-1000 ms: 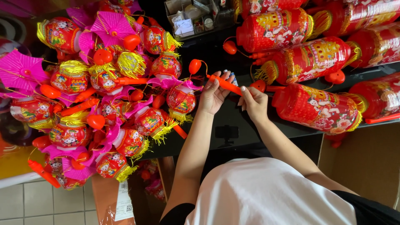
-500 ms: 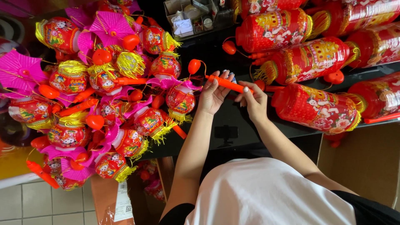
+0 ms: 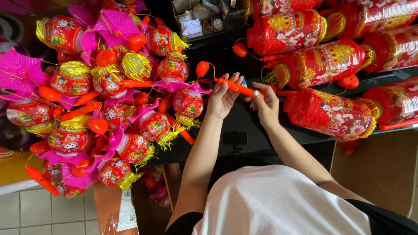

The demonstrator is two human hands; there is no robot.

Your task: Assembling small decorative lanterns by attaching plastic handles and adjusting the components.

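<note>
Dark shelving (image 3: pixel 244 126) was crowded with red cylindrical paper lanterns (image 3: pixel 331 114) to the right and a heap of small round red lanterns with pink fans and gold fringe (image 3: pixel 109 109) to the left. An orange plastic lantern stick (image 3: pixel 237 88) was held between both hands, almost unmoved from a moment before. The left hand (image 3: pixel 223 98) was curled loosely behind it, fingers partly spread; the right hand (image 3: pixel 265 102) was pinched on its end. The stick's far end and any cord were hard to make out.
</note>
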